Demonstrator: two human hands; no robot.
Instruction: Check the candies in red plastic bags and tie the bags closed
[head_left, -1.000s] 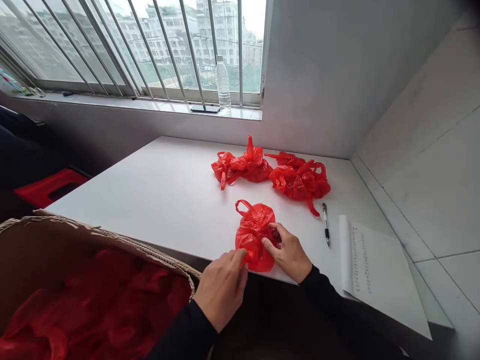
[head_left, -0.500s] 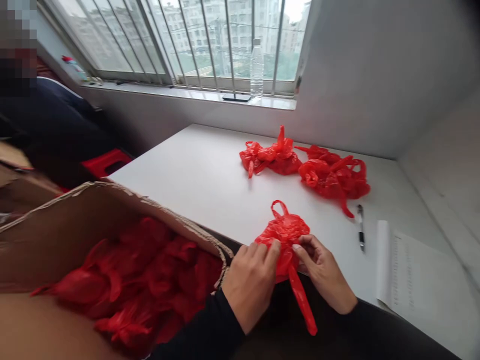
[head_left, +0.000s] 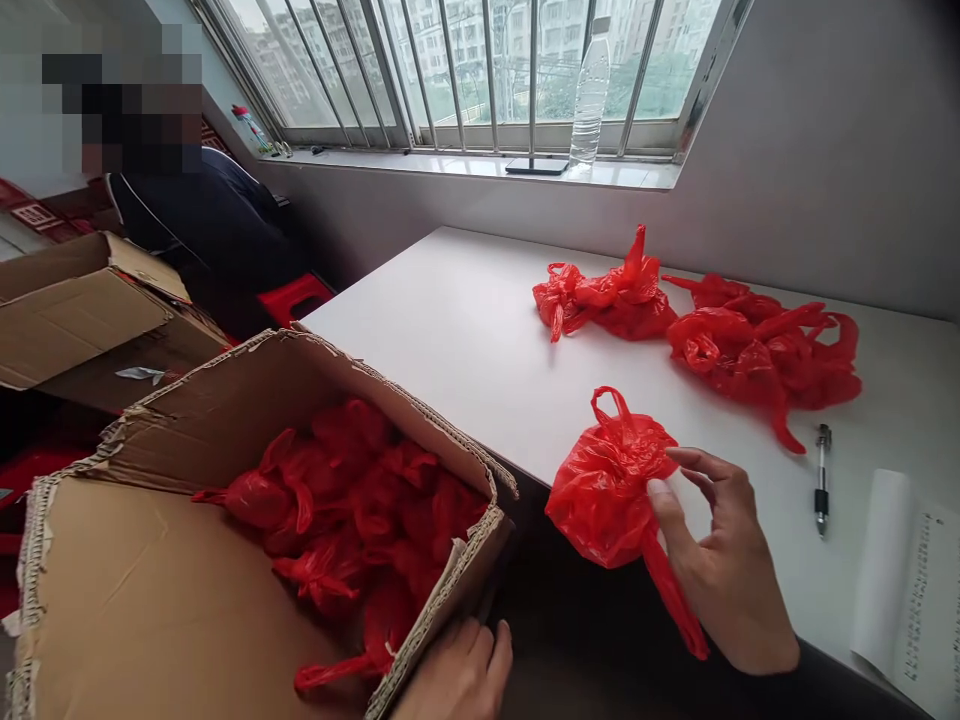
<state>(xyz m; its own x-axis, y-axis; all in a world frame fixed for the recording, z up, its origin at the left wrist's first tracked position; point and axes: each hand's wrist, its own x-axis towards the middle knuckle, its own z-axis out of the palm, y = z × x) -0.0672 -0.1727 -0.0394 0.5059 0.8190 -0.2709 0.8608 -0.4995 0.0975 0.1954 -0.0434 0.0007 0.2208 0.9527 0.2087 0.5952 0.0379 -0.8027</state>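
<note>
A knotted red plastic bag with something bunched inside sits at the table's front edge, one loop handle up and a long tail hanging toward me. The thumb and fingertips of my right hand pinch its right side near the knot. My left hand is low beside the right wall of a cardboard box, away from the bag. Its fingers are loosely bent and nothing shows in them; part of this hand is cut off by the frame. Inside the box lie several red tied bags.
More red bags lie toward the back of the white table. A pen and a paper pad are at right. A bottle stands on the sill. At left are a second box, a red stool and a seated person.
My left hand has let go of the red bag and moved down and left to the box. My right hand still holds the bag. The view has shifted left, showing more of the box.
</note>
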